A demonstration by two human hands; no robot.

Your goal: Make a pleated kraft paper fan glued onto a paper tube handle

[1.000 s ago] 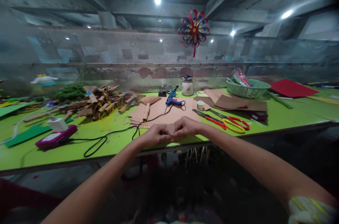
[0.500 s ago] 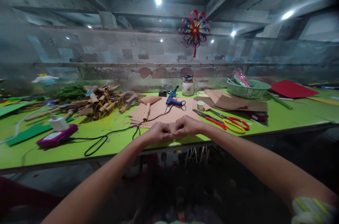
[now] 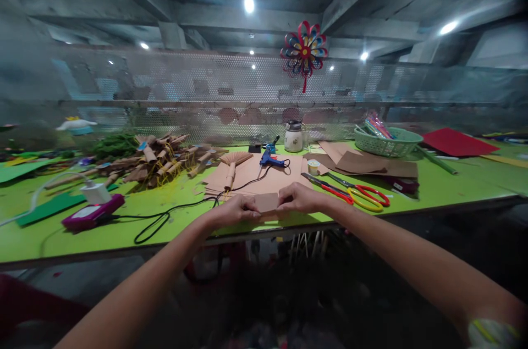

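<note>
Between my two hands is a small piece of brown paper (image 3: 267, 203), held near the front edge of the green table. My left hand (image 3: 237, 210) pinches its left end, and my right hand (image 3: 297, 198) grips the right end. Just behind lie larger sheets of brown paper (image 3: 284, 174). On them rest a blue glue gun (image 3: 272, 159) and a small folded paper fan (image 3: 231, 170) with a rolled handle. Two pairs of scissors, one red-handled (image 3: 336, 190) and one with yellow and red handles (image 3: 365, 198), lie right of my right hand.
A purple power box (image 3: 94, 211) with a white plug and black cable sits on the left. Behind it is a heap of rolled paper pieces (image 3: 165, 162). A green basket (image 3: 388, 143), red sheet (image 3: 457, 142) and lidded jug (image 3: 293, 137) stand along the back.
My hands have moved apart, so more of the brown paper between them shows. The view has shifted slightly; the other things on the table stay in place.
</note>
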